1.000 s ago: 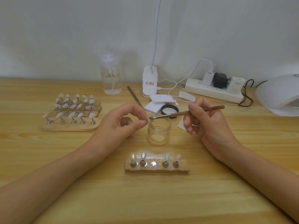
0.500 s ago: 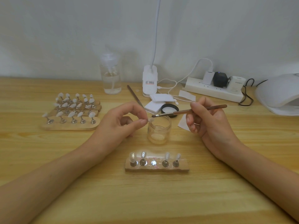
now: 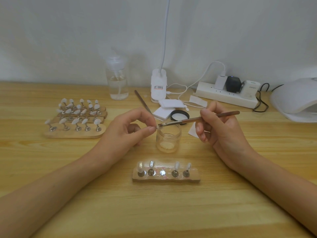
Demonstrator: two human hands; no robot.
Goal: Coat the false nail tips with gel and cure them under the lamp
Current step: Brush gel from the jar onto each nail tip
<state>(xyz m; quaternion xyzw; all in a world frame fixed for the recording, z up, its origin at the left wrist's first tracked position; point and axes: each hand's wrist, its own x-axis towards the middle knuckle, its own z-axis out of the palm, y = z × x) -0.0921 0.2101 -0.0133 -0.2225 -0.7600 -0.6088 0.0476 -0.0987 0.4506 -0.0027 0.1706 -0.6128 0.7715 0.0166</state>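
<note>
Pinched a small pale nail tip (image 3: 157, 128) between curled thumb and forefinger of the left hand (image 3: 125, 131), forearm slanting in, just over the rim of a round clear glass jar (image 3: 169, 140). Gripped a thin brown wooden brush (image 3: 200, 119) pen-style in the curled fingers of the right hand (image 3: 223, 129), with its flat bristles right at that tip. Had a worn wooden stand (image 3: 166, 178) with four upright tips near the jar.

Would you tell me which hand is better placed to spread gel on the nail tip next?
Probably right. The right hand grips the brush, its bristles beside the nail tip that the left hand pinches above the jar.
</note>
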